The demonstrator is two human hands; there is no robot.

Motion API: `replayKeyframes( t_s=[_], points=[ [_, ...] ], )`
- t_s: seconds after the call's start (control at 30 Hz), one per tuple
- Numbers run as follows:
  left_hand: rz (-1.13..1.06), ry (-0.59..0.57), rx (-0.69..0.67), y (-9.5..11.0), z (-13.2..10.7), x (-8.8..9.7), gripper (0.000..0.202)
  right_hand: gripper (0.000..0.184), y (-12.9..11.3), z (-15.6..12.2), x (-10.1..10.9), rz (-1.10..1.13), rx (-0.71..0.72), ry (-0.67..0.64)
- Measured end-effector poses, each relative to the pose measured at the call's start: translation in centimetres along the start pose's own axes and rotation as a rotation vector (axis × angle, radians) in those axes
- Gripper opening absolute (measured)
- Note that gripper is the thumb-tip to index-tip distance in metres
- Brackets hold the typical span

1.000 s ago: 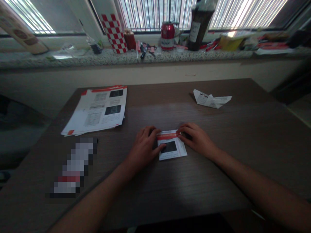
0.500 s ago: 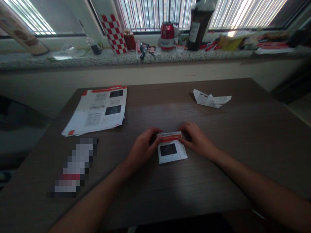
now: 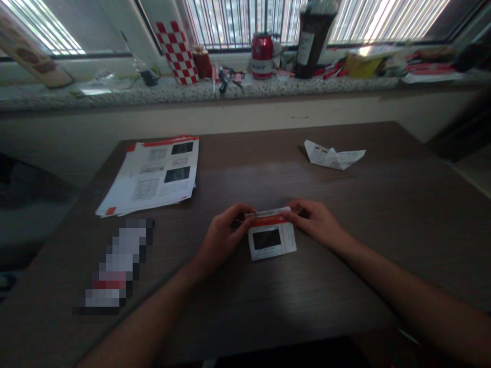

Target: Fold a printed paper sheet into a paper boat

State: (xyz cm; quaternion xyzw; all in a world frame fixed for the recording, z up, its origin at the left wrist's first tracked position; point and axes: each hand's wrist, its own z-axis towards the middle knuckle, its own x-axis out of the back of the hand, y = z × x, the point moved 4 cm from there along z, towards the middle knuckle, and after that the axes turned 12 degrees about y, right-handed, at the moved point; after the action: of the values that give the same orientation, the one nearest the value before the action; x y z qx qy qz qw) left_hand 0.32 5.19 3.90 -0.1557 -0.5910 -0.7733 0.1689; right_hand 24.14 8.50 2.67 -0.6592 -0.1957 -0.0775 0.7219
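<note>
A small folded sheet of paper (image 3: pixel 272 243), white with an orange band and a dark printed picture, is between my hands over the middle of the table. My left hand (image 3: pixel 229 228) pinches its upper left corner between thumb and fingers. At the upper right corner, my right hand (image 3: pixel 312 217) grips the paper in the same way. Beyond my right hand lies a folded paper boat (image 3: pixel 333 156) with faint print. The paper's underside and the fingertips behind it are hidden.
A stack of printed sheets (image 3: pixel 153 174) lies at the table's far left, and a pixelated flat object (image 3: pixel 117 266) is nearer me. Behind the brown table (image 3: pixel 245 174), a granite sill (image 3: pixel 134 94) holds a red can (image 3: pixel 263 56), a dark container (image 3: pixel 312 46) and a checkered carton (image 3: pixel 178 53).
My right hand has shifted slightly right and nearer me, and now pinches the paper's upper right corner. The paper's top edge looks a little raised and wider.
</note>
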Motion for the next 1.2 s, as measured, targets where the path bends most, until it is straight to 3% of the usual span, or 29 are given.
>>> replayKeyframes(
  t_s=[0.37, 0.57, 1.03, 1.2],
  points=[
    [-0.078, 0.054, 0.169, -0.07, 0.01, 0.33, 0.022, 0.026, -0.38, 0.01, 0.42, -0.019, 0.015, 0.036],
    [-0.165, 0.062, 0.284, -0.28, 0.14, 0.53, 0.019, 0.025, -0.34, -0.07, 0.44, 0.026, 0.005, 0.048],
    [-0.076, 0.066, 0.204, -0.38, 0.33, 0.67, 0.017, 0.027, -0.39, -0.27, 0.13, 0.047, 0.012, 0.005],
    [-0.186, -0.029, 0.262, -0.66, 0.30, 0.18, 0.027, 0.028, -0.01, 0.01, 0.41, 0.000, 0.001, 0.067]
  ],
)
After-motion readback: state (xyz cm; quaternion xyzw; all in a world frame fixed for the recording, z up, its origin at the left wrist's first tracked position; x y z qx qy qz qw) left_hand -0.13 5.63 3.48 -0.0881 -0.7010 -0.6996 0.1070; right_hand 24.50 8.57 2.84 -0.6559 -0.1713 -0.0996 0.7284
